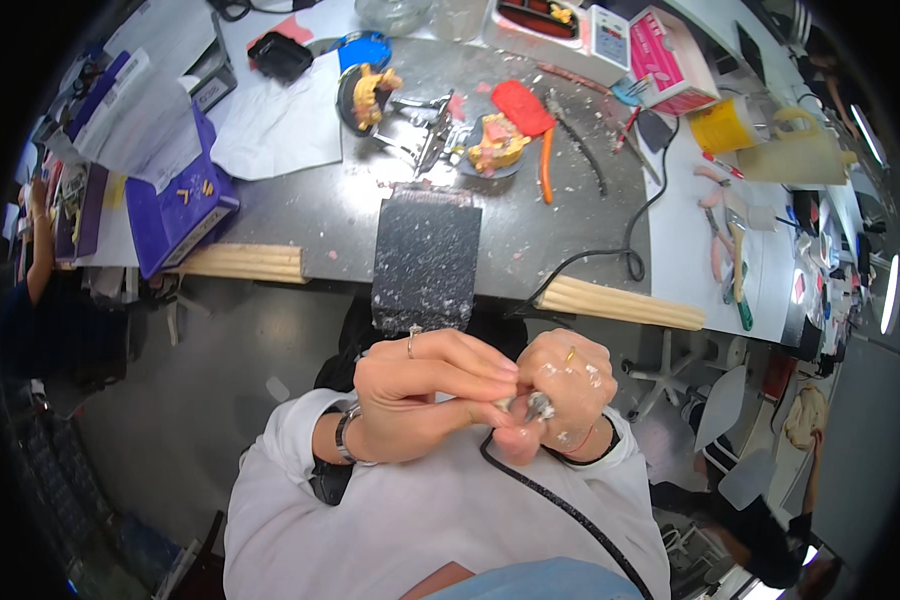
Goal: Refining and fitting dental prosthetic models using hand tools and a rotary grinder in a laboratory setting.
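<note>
Close in front of my chest, my two hands meet over the lap. My left hand [425, 395] pinches a small pale piece [506, 404] between thumb and fingertips; the fingers hide most of it. My right hand [572, 388], dusted with white crumbs, is wrapped round a rotary handpiece whose metal nose [539, 408] points at that piece. Whether nose and piece touch, I cannot tell. A black cord [570, 512] runs from below the hands toward the lower right. Beyond them, a black mat [428, 255] speckled with white debris hangs over the bench edge.
On the grey bench [320, 215] stand an opened metal articulator [422, 135] and yellow dental casts [498, 150] near a red lump [522, 107]. A purple tray [188, 205] sits left; pliers [715, 235] lie right. A loose cable [635, 225] crosses the bench. Wooden strips [620, 303] line its edge.
</note>
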The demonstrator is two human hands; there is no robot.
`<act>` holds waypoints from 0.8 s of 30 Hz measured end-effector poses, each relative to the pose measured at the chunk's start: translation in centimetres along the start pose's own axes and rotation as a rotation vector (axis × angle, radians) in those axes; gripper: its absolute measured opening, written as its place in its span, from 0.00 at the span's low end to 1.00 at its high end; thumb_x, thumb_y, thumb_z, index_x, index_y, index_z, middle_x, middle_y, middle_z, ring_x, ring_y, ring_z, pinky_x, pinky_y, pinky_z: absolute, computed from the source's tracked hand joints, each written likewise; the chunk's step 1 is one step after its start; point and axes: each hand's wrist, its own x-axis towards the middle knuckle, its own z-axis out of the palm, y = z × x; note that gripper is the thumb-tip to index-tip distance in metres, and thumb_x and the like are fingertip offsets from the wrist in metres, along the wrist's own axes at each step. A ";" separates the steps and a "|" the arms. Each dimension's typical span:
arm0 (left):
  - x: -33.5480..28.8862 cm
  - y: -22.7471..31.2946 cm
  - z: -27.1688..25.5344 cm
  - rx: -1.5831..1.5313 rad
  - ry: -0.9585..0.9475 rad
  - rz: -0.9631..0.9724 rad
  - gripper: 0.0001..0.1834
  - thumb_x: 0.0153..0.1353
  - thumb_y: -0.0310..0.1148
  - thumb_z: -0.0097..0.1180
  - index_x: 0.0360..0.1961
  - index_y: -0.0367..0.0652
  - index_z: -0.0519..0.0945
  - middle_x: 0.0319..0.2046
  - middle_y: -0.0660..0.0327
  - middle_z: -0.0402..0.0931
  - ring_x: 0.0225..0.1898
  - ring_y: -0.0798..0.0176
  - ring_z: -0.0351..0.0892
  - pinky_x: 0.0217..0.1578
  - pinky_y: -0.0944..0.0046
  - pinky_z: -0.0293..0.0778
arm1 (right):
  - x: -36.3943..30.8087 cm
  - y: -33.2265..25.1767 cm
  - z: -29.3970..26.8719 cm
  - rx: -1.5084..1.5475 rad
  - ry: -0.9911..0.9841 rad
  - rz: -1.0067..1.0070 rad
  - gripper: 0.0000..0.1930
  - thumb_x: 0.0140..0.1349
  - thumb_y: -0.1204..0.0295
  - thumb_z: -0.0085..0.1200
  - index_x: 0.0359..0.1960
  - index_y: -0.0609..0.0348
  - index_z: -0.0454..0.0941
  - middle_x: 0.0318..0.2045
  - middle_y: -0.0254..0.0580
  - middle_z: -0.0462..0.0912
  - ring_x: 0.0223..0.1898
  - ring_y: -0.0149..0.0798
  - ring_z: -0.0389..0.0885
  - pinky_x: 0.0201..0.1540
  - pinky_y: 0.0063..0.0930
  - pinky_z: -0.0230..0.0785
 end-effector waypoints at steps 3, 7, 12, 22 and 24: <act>-0.2 0.2 -0.4 -0.023 0.047 -0.082 0.07 0.50 0.20 0.66 0.32 0.32 0.82 0.33 0.52 0.80 0.38 0.56 0.81 0.42 0.62 0.78 | 0.2 1.4 -1.7 -0.085 0.038 0.096 0.22 0.50 0.52 0.61 0.16 0.55 0.69 0.12 0.37 0.63 0.12 0.38 0.63 0.15 0.29 0.55; -0.3 -0.2 -0.8 -0.065 0.121 -0.186 0.07 0.61 0.27 0.59 0.33 0.33 0.75 0.35 0.54 0.74 0.40 0.60 0.77 0.48 0.59 0.74 | 4.6 5.1 -4.4 -0.407 0.045 0.529 0.21 0.57 0.53 0.58 0.26 0.61 0.71 0.15 0.44 0.71 0.15 0.46 0.71 0.20 0.35 0.61; 0.0 -0.6 -1.0 0.185 -0.040 -0.120 0.04 0.61 0.21 0.56 0.31 0.34 0.73 0.30 0.57 0.75 0.35 0.62 0.77 0.43 0.60 0.76 | 8.9 13.8 -3.9 -0.470 -0.017 0.557 0.19 0.60 0.63 0.53 0.45 0.67 0.67 0.26 0.58 0.79 0.28 0.56 0.79 0.33 0.43 0.69; 1.1 -0.4 -1.3 0.608 0.148 0.258 0.13 0.42 0.27 0.75 0.24 0.38 0.79 0.22 0.60 0.80 0.29 0.58 0.83 0.32 0.67 0.77 | 7.0 20.3 -2.8 -0.586 -0.115 0.390 0.19 0.64 0.71 0.50 0.54 0.68 0.67 0.41 0.57 0.79 0.44 0.56 0.75 0.48 0.45 0.68; 1.4 -0.4 -1.4 0.615 0.153 0.264 0.13 0.41 0.27 0.75 0.24 0.38 0.79 0.23 0.59 0.80 0.30 0.58 0.84 0.32 0.66 0.77 | 7.0 17.6 -3.2 -0.759 0.023 0.216 0.15 0.65 0.67 0.50 0.48 0.64 0.73 0.39 0.53 0.80 0.44 0.53 0.76 0.47 0.44 0.68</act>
